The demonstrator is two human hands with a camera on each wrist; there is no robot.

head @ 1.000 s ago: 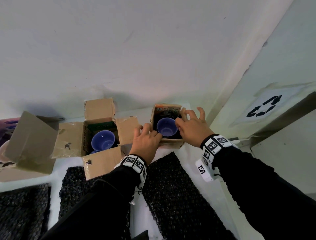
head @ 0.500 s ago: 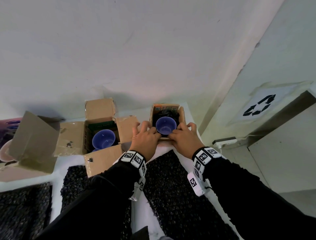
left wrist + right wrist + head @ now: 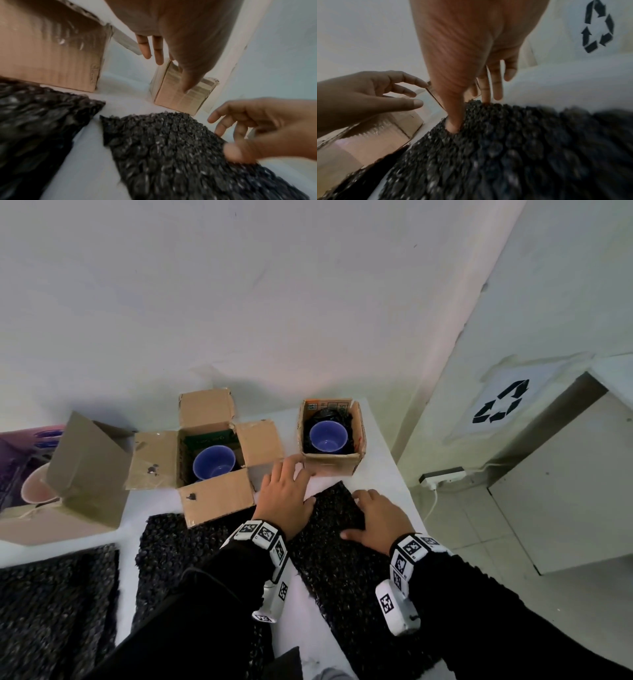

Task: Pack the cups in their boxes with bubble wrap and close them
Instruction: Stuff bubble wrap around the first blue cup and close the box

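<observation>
Blue ceramic cup sits in the small open cardboard box at the far right of the white surface, ringed by black wrap. Left hand hovers with relaxed, spread fingers, fingertips just beside the box's near left corner. Right hand lies palm down on the black bubble wrap sheet, its thumb pressing into the sheet and fingers extended near the far edge. A narrow bare strip separates sheet and box. Left of them stands a larger cardboard box with open flaps, holding a second blue cup.
</observation>
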